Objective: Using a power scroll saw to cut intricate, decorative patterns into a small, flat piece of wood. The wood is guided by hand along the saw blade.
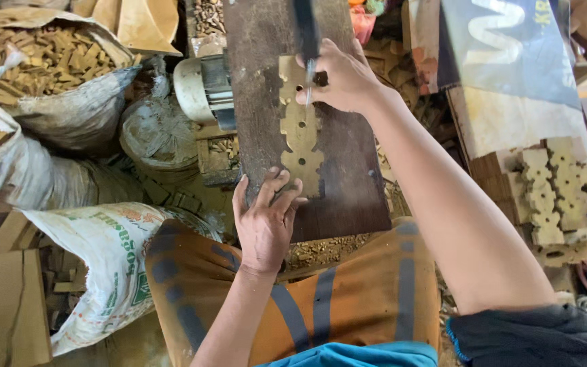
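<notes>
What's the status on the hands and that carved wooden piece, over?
Left hand flat on near end of carved wooden strip. Right hand pressing far end beside thin blade. Strip lies on dark board. Nothing blocking.

Daylight falls softly on a crowded workshop floor strewn with wood chips and offcuts. Along the left edge stand open sacks (69,109) filled with small pale wood blocks (42,61), a printed white sack (103,265) lying below them beside flat cardboard sheets (8,306). At the right edge, a stack of cut wooden ornaments (558,194) sits below leaning boards (504,115).
</notes>
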